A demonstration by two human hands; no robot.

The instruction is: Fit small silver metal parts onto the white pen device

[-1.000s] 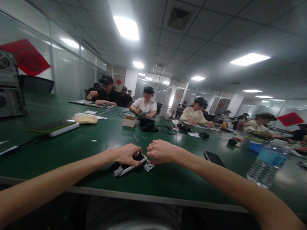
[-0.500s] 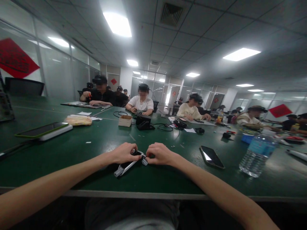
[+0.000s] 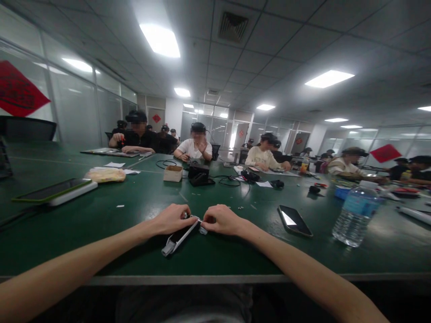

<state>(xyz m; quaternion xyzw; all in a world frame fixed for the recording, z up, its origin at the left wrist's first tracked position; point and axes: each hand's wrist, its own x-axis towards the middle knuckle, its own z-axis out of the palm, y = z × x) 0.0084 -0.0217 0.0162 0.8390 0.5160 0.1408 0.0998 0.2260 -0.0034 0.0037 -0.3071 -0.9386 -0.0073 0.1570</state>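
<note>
Both my hands rest on the green table (image 3: 101, 233) near its front edge. My left hand (image 3: 173, 218) is closed on the far end of a long flat black and silver device (image 3: 177, 238), which lies slanted toward me. My right hand (image 3: 220, 220) is pinched on a small silver metal part (image 3: 202, 230) at that same end. The fingertips of the two hands nearly meet above the device.
A dark phone (image 3: 294, 220) lies right of my hands, and a water bottle (image 3: 353, 215) stands further right. At the left lies a tablet (image 3: 54, 191) in a green case. A small cardboard box (image 3: 173, 173), cables and several seated people are across the table.
The camera has turned a little to the right. My hands have stayed together on the device, and the small silver part now sits tighter against its end.
</note>
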